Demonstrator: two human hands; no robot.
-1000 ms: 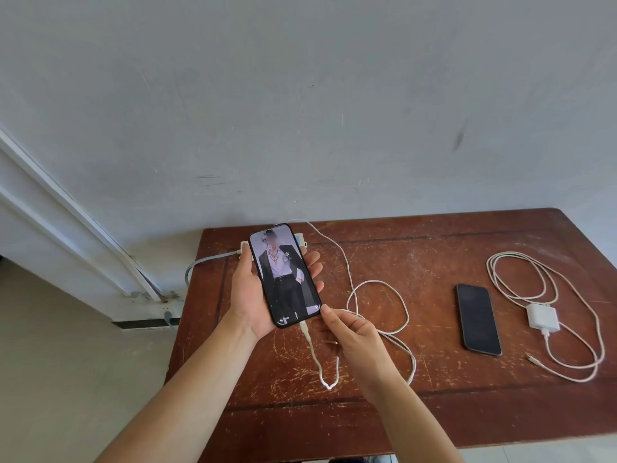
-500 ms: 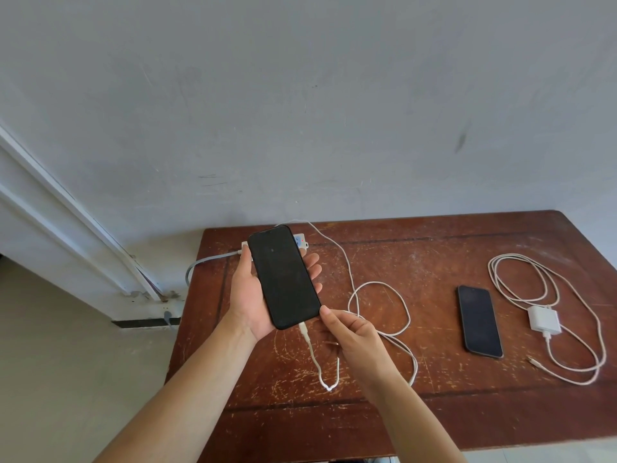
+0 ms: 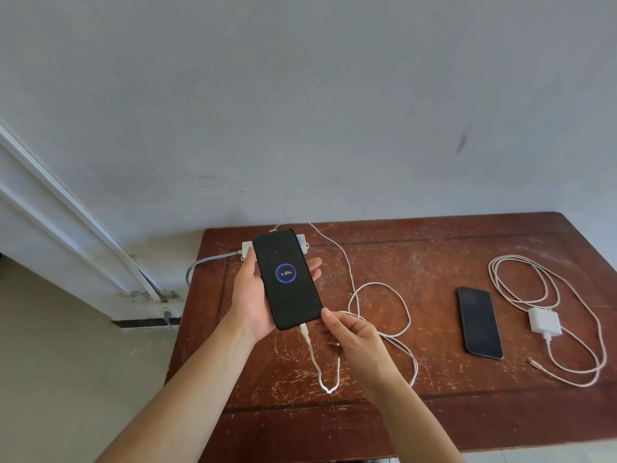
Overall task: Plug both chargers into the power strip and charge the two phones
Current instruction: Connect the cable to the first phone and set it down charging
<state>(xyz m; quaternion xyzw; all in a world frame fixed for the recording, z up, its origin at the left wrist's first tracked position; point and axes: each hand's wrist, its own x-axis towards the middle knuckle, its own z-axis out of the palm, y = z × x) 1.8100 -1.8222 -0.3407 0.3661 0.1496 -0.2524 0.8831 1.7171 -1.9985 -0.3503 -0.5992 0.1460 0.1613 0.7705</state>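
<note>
Power strip [image 3: 302,242] mostly hidden behind phone [image 3: 287,278] gripped in left hand [image 3: 250,295], right hand [image 3: 354,335] loosely curled, holding nothing.

Both forearms are bare from the lower frame edge up to the wrists, with no sleeve, watch, band or ring showing. The left hand [image 3: 253,302] enters from 7 o'clock, the right hand [image 3: 357,339] from 5 o'clock (nails short and unpainted where visible).
</note>
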